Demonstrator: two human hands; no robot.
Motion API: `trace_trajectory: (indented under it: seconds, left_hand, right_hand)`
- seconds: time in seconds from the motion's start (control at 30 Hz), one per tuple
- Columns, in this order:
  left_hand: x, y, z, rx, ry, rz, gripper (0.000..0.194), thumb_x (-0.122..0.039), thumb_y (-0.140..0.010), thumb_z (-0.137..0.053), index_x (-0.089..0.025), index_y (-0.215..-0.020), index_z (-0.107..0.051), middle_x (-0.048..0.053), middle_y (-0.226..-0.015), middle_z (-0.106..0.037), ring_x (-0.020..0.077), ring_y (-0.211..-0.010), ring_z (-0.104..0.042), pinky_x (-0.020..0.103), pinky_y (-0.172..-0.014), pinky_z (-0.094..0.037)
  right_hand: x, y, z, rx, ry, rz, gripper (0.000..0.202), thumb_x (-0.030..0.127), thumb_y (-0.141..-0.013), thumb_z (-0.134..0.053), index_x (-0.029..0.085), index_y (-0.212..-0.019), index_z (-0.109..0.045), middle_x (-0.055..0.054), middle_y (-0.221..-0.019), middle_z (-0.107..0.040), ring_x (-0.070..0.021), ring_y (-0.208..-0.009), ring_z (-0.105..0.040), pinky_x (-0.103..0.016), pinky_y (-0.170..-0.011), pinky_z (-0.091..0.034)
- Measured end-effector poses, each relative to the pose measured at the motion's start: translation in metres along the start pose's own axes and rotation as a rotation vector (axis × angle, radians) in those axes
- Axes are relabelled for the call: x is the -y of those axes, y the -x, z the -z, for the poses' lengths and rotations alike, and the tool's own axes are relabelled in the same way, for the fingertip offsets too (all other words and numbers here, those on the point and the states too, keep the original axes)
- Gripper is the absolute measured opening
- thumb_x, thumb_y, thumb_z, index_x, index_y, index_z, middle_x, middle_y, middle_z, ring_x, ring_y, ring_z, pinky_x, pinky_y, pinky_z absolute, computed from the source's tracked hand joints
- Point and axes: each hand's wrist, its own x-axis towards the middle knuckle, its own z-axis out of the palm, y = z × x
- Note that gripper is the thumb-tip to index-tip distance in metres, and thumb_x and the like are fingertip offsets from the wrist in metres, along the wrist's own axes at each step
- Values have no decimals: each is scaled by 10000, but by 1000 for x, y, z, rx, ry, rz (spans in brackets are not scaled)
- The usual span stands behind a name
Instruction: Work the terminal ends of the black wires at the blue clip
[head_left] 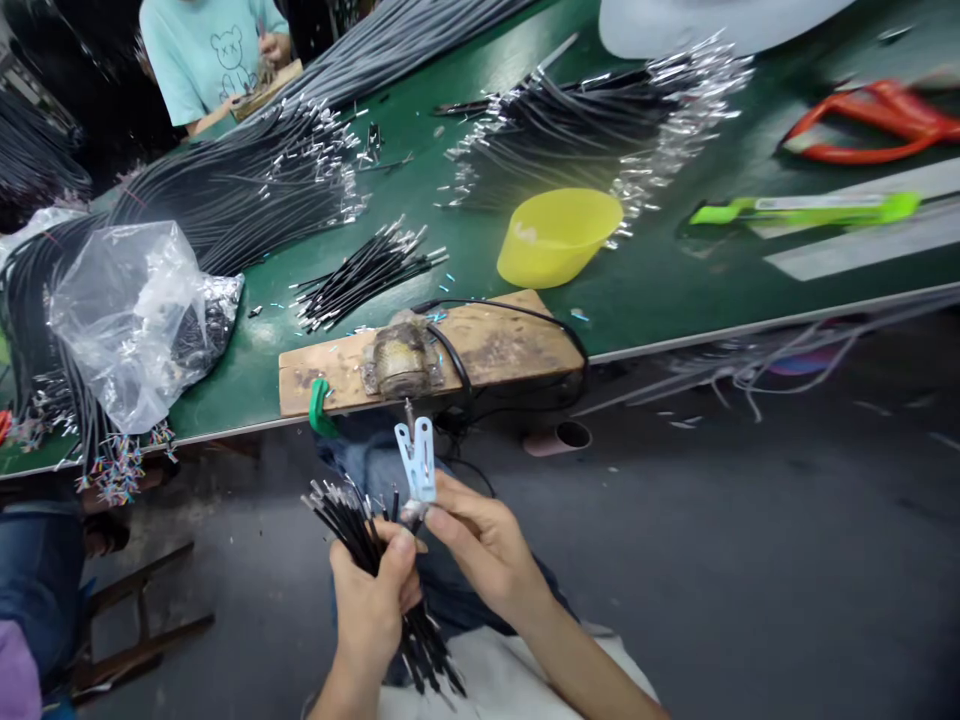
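Cable bundle (352, 525) clamped in left hand (375, 590); right hand (484, 545) at blue clip (417, 460) (grip unclear). Black cord (559, 322) crosses wooden board (517, 345).

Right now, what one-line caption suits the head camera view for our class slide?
Left hand gripping a bunch of black cables, right hand at a light-blue clothespin, before a green table.

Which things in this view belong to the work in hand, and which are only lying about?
Seemingly in use:
black cables, in the left hand
blue clothespin, at the right hand's fingertips
wooden board, just beyond

Seemingly lying about:
red-handled scissors
yellow cup
plastic bag
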Motion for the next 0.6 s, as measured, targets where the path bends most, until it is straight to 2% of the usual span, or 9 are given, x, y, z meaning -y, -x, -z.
trace_trajectory:
  seconds: [0.07,0.13,0.23,0.3,0.4,0.47,0.53,0.6]
  left_hand:
    - [-1,-1,1,25,22,37,395,-523,-584,-734,-168,-597,-562,-89,-387,-338,13,-319,-240,159,-341,-187]
    - [-2,-2,3,32,23,57,387,-506,-597,-737,-165,-599,-555,-95,-393,-320,6,-324,-222,152,-341,-163]
    - [-3,0,3,72,30,89,406,-514,-606,-731,-162,-606,-529,-92,-420,-336,-4,-324,-186,154,-335,-123]
    - [-3,1,2,97,38,95,427,-524,-584,-742,-170,-629,-507,-80,-450,-392,-5,-317,-207,160,-329,-132]
    - [1,-1,-1,119,29,101,477,-530,-509,-780,-198,-600,-450,-89,-412,-372,16,-294,-247,176,-305,-180]
    - [5,-3,-2,124,-23,92,508,-564,-473,-779,-215,-541,-416,-96,-358,-308,33,-267,-240,197,-268,-200]
    - [8,-7,-2,76,-104,11,490,-605,-503,-741,-217,-512,-441,-88,-333,-291,43,-249,-235,213,-241,-216]
    - [8,-10,0,13,-192,-109,455,-629,-573,-684,-203,-529,-531,-76,-324,-304,48,-247,-242,214,-235,-227]
  right_hand:
    - [-1,0,4,30,-50,-54,288,342,-909,-428,194,-851,-668,-53,-776,-590,-184,-739,-550,-296,-664,-433]
    - [2,-1,7,39,-41,-43,265,372,-890,-461,195,-872,-658,-57,-800,-591,-187,-752,-544,-297,-676,-432]
    - [8,-4,7,27,-17,-18,178,335,-835,-568,191,-752,-634,-32,-729,-565,-163,-695,-522,-267,-642,-420]
    - [9,-5,4,2,-97,-73,232,358,-819,-586,185,-665,-589,-7,-651,-516,-139,-612,-485,-245,-564,-401]
    - [5,-1,-5,-61,-197,-135,294,410,-824,-558,184,-639,-530,12,-612,-462,-124,-547,-443,-237,-493,-375]
    - [3,2,-10,-171,-69,-31,249,333,-846,-534,189,-643,-518,10,-615,-452,-133,-562,-443,-246,-500,-377]
    - [4,4,-11,-287,178,198,161,195,-838,-528,198,-678,-549,-4,-636,-479,-153,-607,-460,-267,-536,-394]
    - [7,2,-7,-317,379,407,150,94,-807,-529,211,-735,-590,-23,-668,-528,-171,-651,-475,-293,-577,-414]
